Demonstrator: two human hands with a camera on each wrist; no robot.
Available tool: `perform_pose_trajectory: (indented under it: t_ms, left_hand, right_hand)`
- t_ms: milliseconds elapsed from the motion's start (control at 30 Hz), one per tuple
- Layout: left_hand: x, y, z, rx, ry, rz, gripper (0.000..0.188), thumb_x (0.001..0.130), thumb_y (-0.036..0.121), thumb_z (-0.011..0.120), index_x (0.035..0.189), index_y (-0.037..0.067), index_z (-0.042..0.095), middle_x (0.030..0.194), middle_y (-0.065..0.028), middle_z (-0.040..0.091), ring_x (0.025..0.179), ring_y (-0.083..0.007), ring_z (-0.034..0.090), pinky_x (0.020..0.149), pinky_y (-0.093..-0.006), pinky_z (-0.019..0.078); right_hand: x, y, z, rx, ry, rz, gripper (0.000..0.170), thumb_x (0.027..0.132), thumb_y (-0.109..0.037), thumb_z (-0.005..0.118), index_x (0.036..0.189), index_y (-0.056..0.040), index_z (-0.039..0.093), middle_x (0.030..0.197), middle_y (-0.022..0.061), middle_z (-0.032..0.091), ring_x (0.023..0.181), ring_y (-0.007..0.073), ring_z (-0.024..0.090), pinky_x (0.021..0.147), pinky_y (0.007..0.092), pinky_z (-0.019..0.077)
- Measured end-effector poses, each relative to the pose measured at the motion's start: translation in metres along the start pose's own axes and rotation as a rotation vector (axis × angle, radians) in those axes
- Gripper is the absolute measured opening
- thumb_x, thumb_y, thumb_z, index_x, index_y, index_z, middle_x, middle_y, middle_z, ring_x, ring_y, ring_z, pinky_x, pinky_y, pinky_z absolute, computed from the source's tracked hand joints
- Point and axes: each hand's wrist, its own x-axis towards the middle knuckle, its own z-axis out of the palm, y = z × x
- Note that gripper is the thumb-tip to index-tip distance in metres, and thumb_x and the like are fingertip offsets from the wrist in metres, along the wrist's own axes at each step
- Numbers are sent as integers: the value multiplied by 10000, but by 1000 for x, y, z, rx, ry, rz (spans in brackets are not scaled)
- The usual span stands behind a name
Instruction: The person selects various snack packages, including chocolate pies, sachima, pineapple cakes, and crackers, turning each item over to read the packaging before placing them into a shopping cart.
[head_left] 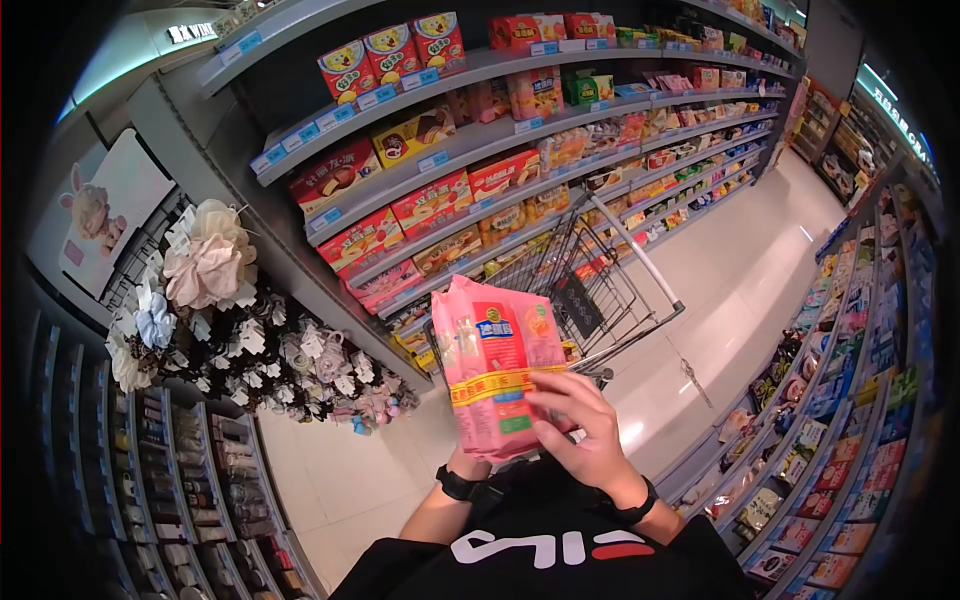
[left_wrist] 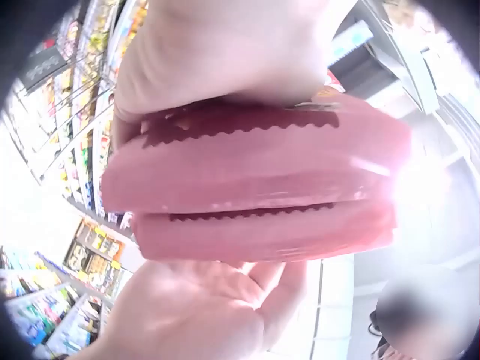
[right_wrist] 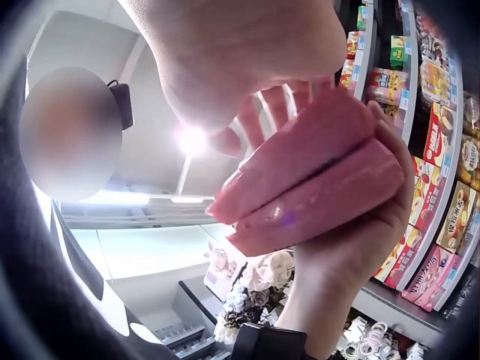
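In the head view, two pink snack packs (head_left: pixel 490 350), bound together by a yellow printed tape band (head_left: pixel 475 386), are held up in front of the chest. My left hand (right_wrist: pixel 341 259) grips them from behind and below; in the head view the packs hide most of it. My right hand (head_left: pixel 580 425) is at their front right side, its loosely bent fingers touching the tape band and the printed front. Seen from the left wrist, the pink pack ends (left_wrist: pixel 255 169) with zigzag seams lie between the left hand above and the right palm (left_wrist: pixel 202 307) below.
A wire shopping cart (head_left: pixel 600 290) stands just beyond the packs. Behind it runs a shelf of boxed snacks (head_left: pixel 430 205). Hair accessories (head_left: pixel 210 265) hang on a rack at left, and another snack shelf (head_left: pixel 800 470) lines the right side of the tiled aisle (head_left: pixel 740 270).
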Motion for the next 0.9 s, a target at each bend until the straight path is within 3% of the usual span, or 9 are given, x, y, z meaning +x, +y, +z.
perform_pose_trajectory:
  t_ms: [100,167,233,267,433,533,733,767,900]
  left_hand:
    - [37,3,0,-116,34,-40,501,1111,358,420,1504,48,424,1462,-165,532,1281,-258,584,1067,-407,505]
    - [45,33,49,-136,117,-24,499,1121,340,421,1520,43,380,1498,-166,492,1288,-232,568,1060,-372,493]
    - [49,49,78,151,518,60,525,1128,321,418,1553,37,299,1532,-150,442,1344,-217,508,1101,-359,439]
    - [51,41,71,180,505,183,557,1084,243,507,1556,29,303,1374,-114,593,1143,-189,650,917,-283,530]
    - [31,61,82,449,299,258,617,1058,159,541,1591,30,258,1557,-172,406,1400,-223,450,1174,-380,335]
    - [24,74,84,550,263,211,579,1047,197,592,1551,31,360,1467,-131,494,1186,-151,568,1049,-333,456]
    - [27,71,72,288,269,145,511,1067,235,564,1514,24,430,1296,-31,623,995,-63,568,907,-229,467]
    - [26,68,69,190,238,27,499,1076,245,552,1505,15,444,1278,-20,638,999,-53,570,900,-217,460]
    - [28,66,75,180,220,184,476,1086,260,538,1464,-24,492,1320,-69,642,1153,-86,596,936,-231,477]
  right_hand:
    - [-6,18,3,55,67,213,398,910,-200,747,1243,6,673,1366,176,637,1158,294,659,1071,417,449]
    - [-9,27,6,400,138,476,473,950,-232,731,1326,22,598,1332,149,653,1193,220,633,1047,381,475]
    - [-16,44,7,411,89,515,634,950,-227,746,1453,22,450,1333,129,629,1204,178,609,1030,350,494]
    - [-19,49,8,522,114,537,693,931,-198,766,1479,16,401,1332,120,615,1194,178,614,1030,345,496]
    - [-15,63,-3,703,193,599,772,861,-64,806,1479,10,348,1317,89,585,1184,161,609,1031,341,506]
    - [-13,63,-15,862,255,670,662,871,-50,747,1442,8,417,1316,113,614,1195,179,621,1032,347,511]
    - [-27,73,-20,1296,264,761,581,910,-212,664,1416,14,490,1325,129,640,1181,225,645,1040,374,508]
    - [-28,77,-20,1295,265,762,581,910,-212,664,1416,14,490,1325,129,640,1181,225,645,1040,374,508]
    - [-20,70,-14,996,222,669,603,995,-232,607,1513,-12,391,1449,125,553,1294,207,567,1099,367,452]
